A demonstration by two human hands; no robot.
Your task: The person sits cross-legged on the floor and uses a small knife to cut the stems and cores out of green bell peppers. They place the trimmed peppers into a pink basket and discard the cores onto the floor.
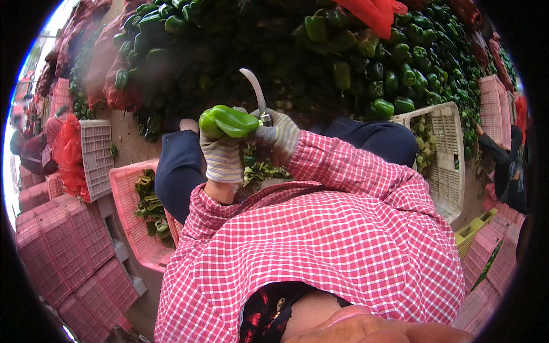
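My left hand [222, 156], in a striped knit glove, is closed around a light green bell pepper [231, 122] that lies on its side. Close by on the right, my right hand [281, 130], gloved too, grips a small knife with a curved blade [256, 90]; the blade points up and away from the pepper. My right fingertips are near or against the pepper's right end; whether they touch it is hard to tell. Beyond both hands rises a large heap of green bell peppers [381, 83]. Cut green scraps [263, 171] lie below, between my legs.
A pink crate [141, 246] with green pieces stands at my left, a whitish crate [446, 171] with pale scraps at my right. Stacked pink crates [68, 231] and a grey crate [96, 158] are farther left. Red mesh sacks [113, 77] border the heap. People sit at both edges.
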